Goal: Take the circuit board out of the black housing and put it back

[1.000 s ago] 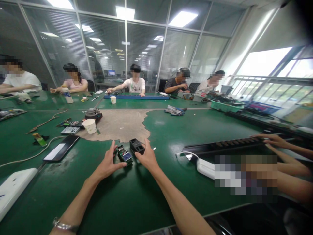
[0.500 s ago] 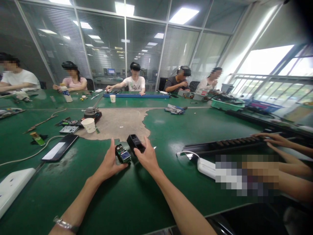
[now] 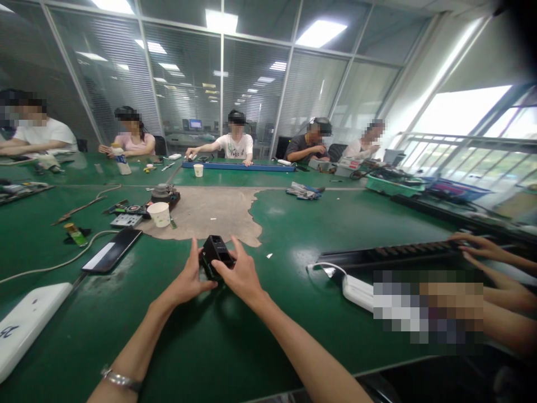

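Note:
In the middle of the head view, my right hand (image 3: 242, 273) grips a black plastic housing (image 3: 218, 246) with cut-outs in its top. My left hand (image 3: 189, 280) holds a small circuit board (image 3: 205, 265), its thumb and fingers around the left side. The housing now sits over the board, and only a sliver of the board's edge shows beneath it. Whether the two parts are fully seated together I cannot tell. Both hands are just above the green table (image 3: 235, 347). A small white scrap (image 3: 269, 256) lies to the right of my right hand.
Left are a phone (image 3: 112, 252), a white power bank (image 3: 33, 319), a paper cup (image 3: 159, 215) and electronic parts. At right, another person's hands (image 3: 482, 246) work at a long black strip (image 3: 361, 253) beside a white box with a cable. Several people sit across the table.
My right hand has brought the black housing left and onto the circuit board in my left hand, covering the board's screen. The camera view has shifted slightly.

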Demonstrator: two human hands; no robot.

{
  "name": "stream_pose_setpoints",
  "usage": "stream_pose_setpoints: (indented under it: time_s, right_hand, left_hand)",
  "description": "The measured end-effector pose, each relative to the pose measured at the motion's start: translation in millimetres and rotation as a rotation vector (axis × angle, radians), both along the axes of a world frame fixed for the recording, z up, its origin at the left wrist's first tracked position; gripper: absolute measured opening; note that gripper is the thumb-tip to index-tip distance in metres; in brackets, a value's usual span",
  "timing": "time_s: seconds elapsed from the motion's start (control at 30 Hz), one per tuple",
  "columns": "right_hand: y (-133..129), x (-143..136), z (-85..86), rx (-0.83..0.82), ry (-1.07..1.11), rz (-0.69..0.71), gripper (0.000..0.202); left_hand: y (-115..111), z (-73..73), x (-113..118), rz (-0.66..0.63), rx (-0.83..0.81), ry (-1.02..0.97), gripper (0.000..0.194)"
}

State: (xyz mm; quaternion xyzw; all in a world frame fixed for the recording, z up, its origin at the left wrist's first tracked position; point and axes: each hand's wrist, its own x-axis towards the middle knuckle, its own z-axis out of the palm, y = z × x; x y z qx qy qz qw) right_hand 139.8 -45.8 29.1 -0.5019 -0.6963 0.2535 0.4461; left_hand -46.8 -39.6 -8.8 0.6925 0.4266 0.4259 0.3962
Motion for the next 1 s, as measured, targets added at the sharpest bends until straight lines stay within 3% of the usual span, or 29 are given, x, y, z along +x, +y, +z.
stream_pose_setpoints:
  time_s: [0.17,0.4,0.6,0.7,0.9,1.0]
  right_hand:
    - [-6,-5,16.4,0.025,-0.208,-0.029,0.082]
    - [-9,-18,23.2,0.082,-0.447,-0.067,0.080]
    - [-12,-8,14.0,0.028,-0.448,0.021,0.086]
    - [-14,3,5.8,0.016,-0.384,0.048,0.094]
    - [-12,3,-16.2,0.080,-0.218,0.049,0.090]
    - [-12,-1,-25.6,0.133,-0.204,0.034,0.080]
  left_hand:
    - [1,0.3,-9,-0.038,-0.119,-0.071,0.115]
    - [9,-9.0,-11,0.020,-0.088,-0.177,0.105]
    - [13,-18.2,-13,0.041,-0.101,-0.353,0.099]
    - [18,-16.2,-16,0.080,-0.181,-0.424,0.093]
    - [36,0.7,-2,0.189,-0.389,-0.374,0.048]
    - [42,0.4,13,0.451,-0.353,-0.381,0.049]
